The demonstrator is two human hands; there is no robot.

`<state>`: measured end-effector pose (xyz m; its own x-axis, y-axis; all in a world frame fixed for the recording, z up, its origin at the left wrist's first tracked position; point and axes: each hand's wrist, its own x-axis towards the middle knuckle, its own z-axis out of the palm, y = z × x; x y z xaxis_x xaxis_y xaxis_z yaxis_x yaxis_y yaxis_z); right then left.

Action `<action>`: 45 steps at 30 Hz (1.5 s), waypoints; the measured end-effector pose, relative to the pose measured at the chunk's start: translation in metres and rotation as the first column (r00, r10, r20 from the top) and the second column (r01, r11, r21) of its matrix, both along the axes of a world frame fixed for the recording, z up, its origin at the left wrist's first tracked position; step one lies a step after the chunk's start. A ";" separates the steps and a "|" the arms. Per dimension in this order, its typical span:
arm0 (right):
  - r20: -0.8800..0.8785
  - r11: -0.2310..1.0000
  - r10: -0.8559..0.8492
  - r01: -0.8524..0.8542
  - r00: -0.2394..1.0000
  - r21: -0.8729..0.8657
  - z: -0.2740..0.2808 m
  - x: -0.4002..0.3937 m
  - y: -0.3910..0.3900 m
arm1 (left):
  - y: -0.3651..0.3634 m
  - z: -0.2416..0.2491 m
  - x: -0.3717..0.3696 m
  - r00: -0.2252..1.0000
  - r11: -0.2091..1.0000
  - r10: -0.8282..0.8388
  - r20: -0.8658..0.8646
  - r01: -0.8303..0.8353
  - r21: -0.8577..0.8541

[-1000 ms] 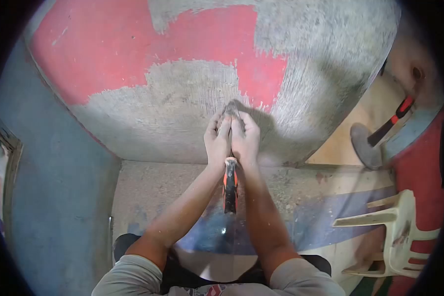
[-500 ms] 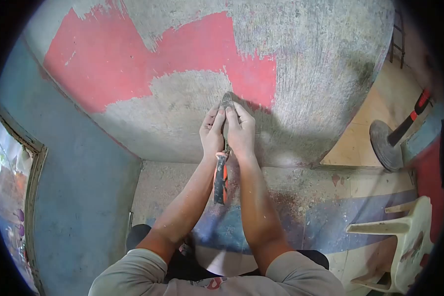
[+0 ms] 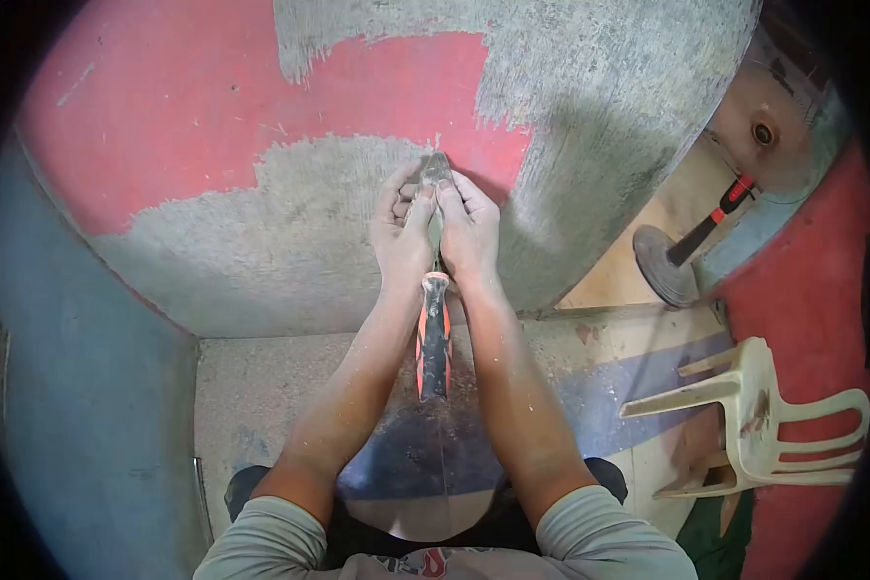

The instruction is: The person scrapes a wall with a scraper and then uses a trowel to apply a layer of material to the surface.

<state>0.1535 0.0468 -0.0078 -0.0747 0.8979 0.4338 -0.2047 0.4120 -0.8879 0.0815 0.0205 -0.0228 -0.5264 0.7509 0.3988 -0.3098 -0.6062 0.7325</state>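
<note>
Both my hands grip the dusty metal blade of a scraper [image 3: 435,338], whose black and orange handle points back toward my body. My left hand [image 3: 403,227] is closed on the blade's left side, and my right hand [image 3: 469,230] is closed on its right. The thumbs lie side by side near the blade's tip. That tip meets the wall at the lower edge of a pink paint patch [image 3: 387,92]. Around the patch, bare grey wall [image 3: 261,261] with rough streaks shows. Pale dust coats my fingers and forearms.
A white plastic chair [image 3: 744,416] lies tipped over at the right. Behind it stands a round grey base [image 3: 665,269] with a black and red shaft. A blue wall [image 3: 97,387] borders the left; paint debris covers the floor [image 3: 251,387].
The view has turned to the right, bringing more of the chair into sight. My hands have moved the scraper's tip up the wall to the pink edge, still gripping the blade.
</note>
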 end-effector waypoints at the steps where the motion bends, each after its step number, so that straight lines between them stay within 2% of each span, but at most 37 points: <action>1: -0.019 1.000 0.009 -0.009 1.000 -0.014 -0.001 0.000 0.002 | 0.002 0.001 0.000 1.000 1.000 0.002 0.004 -0.002 0.008; 2: -0.041 0.999 0.022 -0.023 0.999 -0.028 -0.004 0.000 0.002 | 0.006 -0.008 0.003 0.999 0.998 0.051 -0.015 -0.051 -0.026; 5: 0.082 0.995 -0.096 0.093 0.992 0.033 -0.043 0.005 0.002 | 0.004 -0.043 0.007 0.988 0.986 0.118 -0.103 -0.129 -0.107; 6: 0.012 0.998 -0.063 0.063 0.998 -0.025 -0.064 0.001 0.006 | 0.005 -0.057 0.007 0.990 0.987 0.123 -0.074 -0.130 -0.097; 9: -0.002 0.997 -0.054 0.054 0.999 -0.056 -0.078 -0.003 -0.010 | -0.005 -0.077 0.003 0.992 0.979 0.111 -0.068 -0.120 -0.165; 10: 0.005 0.996 -0.079 0.079 0.997 -0.032 -0.074 -0.004 -0.009 | -0.007 -0.075 0.001 0.994 0.979 0.088 -0.061 -0.098 -0.177; 13: 0.021 0.993 -0.112 0.111 0.993 0.046 -0.038 -0.006 -0.008 | 0.017 -0.057 -0.013 0.963 0.982 0.161 -0.215 -0.178 -0.063; 15: 0.008 0.990 -0.085 0.084 0.996 0.114 0.013 -0.008 -0.007 | 0.012 -0.001 -0.014 0.971 0.985 0.148 -0.190 -0.161 -0.056; 16: -0.034 0.995 -0.063 0.065 0.997 0.081 0.021 -0.010 -0.005 | 0.009 0.020 -0.011 0.974 0.987 0.141 -0.176 -0.152 -0.048; 18: -0.120 0.999 -0.031 0.033 0.992 0.010 0.028 -0.012 -0.003 | 0.006 0.025 -0.006 0.986 0.991 0.118 -0.119 -0.125 -0.051; 19: -0.093 0.998 -0.056 0.059 0.994 0.027 0.021 -0.011 -0.003 | 0.005 0.023 -0.004 0.991 0.993 0.102 -0.090 -0.108 -0.057; 21: -0.039 0.992 -0.106 0.108 0.994 0.061 -0.011 -0.005 -0.002 | 0.003 -0.005 0.000 0.983 0.985 0.122 -0.139 -0.138 -0.106; 23: -0.053 0.997 -0.073 0.073 0.996 -0.009 -0.051 -0.003 0.003 | 0.000 -0.040 0.002 0.980 0.982 0.104 -0.170 -0.129 -0.140; 24: -0.056 0.998 -0.060 0.058 0.997 -0.039 -0.056 -0.002 -0.001 | -0.002 -0.046 0.003 0.961 0.973 0.155 -0.230 -0.188 -0.132; 26: -0.044 0.996 -0.072 0.069 0.996 -0.061 -0.057 0.000 -0.003 | 0.003 -0.052 0.004 0.967 0.973 0.164 -0.194 -0.191 -0.128; 28: 0.023 0.997 -0.069 0.069 0.997 -0.028 -0.038 0.006 -0.003 | -0.003 -0.033 0.012 0.981 0.970 0.148 -0.129 -0.170 -0.176; 30: 0.074 0.996 -0.087 0.087 0.993 -0.006 -0.031 0.010 -0.003 | 0.002 -0.032 0.014 0.976 0.972 0.171 -0.138 -0.190 -0.138; 32: 0.026 0.998 -0.064 0.063 0.998 0.023 -0.039 0.009 -0.001 | 0.002 -0.036 0.016 0.964 0.967 0.212 -0.157 -0.231 -0.111; 33: 0.004 0.998 -0.045 0.045 0.999 0.047 -0.042 0.007 0.000 | 0.002 -0.042 0.014 0.968 0.972 0.192 -0.161 -0.211 -0.107; 34: 0.090 0.991 -0.115 0.108 0.989 0.079 -0.047 0.006 -0.001 | 0.003 -0.051 0.011 0.971 0.976 0.175 -0.165 -0.193 -0.099; 35: 0.067 0.992 -0.103 0.098 0.992 0.076 -0.054 0.006 -0.003 | 0.003 -0.060 0.008 0.973 0.981 0.156 -0.169 -0.173 -0.090; 36: 0.050 0.996 -0.089 0.088 0.995 0.025 -0.065 0.006 -0.007 | 0.002 -0.074 0.007 0.942 0.956 0.206 -0.266 -0.252 -0.149; 38: 0.014 0.997 -0.074 0.075 0.997 -0.036 -0.077 0.005 -0.011 | -0.002 -0.086 0.008 0.959 0.965 0.180 -0.221 -0.216 -0.151; 41: -0.010 0.998 -0.068 0.068 0.998 0.007 -0.060 0.000 -0.005 | 0.004 -0.057 0.003 0.958 0.969 0.191 -0.216 -0.219 -0.114; 42: 0.016 0.997 -0.073 0.072 0.997 0.042 -0.033 0.002 -0.003 | 0.004 -0.040 0.002 0.955 0.969 0.197 -0.224 -0.224 -0.106; 43: 0.047 0.995 -0.077 0.073 0.996 0.074 -0.013 0.002 -0.002 | 0.004 -0.020 0.002 0.966 0.977 0.176 -0.190 -0.195 -0.084; 45: -0.009 0.991 -0.114 0.115 0.993 0.070 0.000 -0.003 -0.003 | 0.001 0.008 0.003 0.983 0.989 0.137 -0.119 -0.143 -0.039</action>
